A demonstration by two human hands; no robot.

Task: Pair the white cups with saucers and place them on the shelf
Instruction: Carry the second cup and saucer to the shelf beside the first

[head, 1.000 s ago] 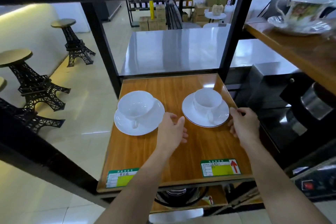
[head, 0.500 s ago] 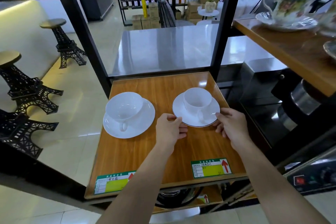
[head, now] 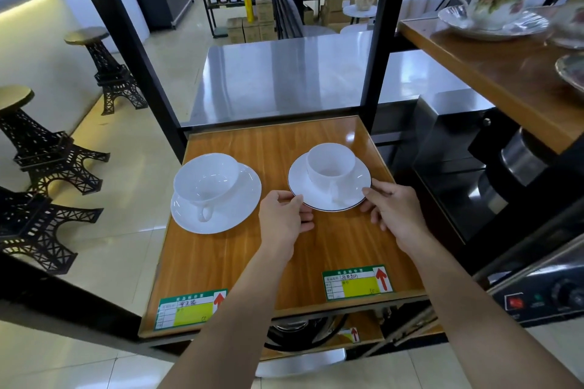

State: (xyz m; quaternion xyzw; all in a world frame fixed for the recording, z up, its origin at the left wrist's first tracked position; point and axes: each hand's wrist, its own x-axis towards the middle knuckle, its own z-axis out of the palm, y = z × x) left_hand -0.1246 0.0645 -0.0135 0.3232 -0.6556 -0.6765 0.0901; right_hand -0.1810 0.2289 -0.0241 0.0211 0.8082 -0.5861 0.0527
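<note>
Two white cups stand on white saucers on the wooden shelf [head: 221, 262]. The left cup [head: 205, 181] sits on a plain saucer [head: 243, 199], its handle toward me. The right cup [head: 330, 164] sits on a dark-rimmed saucer [head: 300, 180]. My left hand [head: 282, 221] pinches that saucer's near-left rim. My right hand [head: 393, 211] holds its near-right rim with thumb on top. The saucer looks slightly lifted or tilted; I cannot tell whether it rests on the wood.
Black frame posts [head: 382, 41] rise at the shelf's back corners. A higher wooden shelf [head: 493, 73] on the right carries a floral cup and saucer [head: 496, 0]. Dark appliances [head: 518, 167] stand right of the shelf. Tower-shaped stools [head: 47, 151] stand on the floor left.
Both hands closed in on the right saucer, from resting beside it to gripping its near rim. The camera view tilted up and shifted.
</note>
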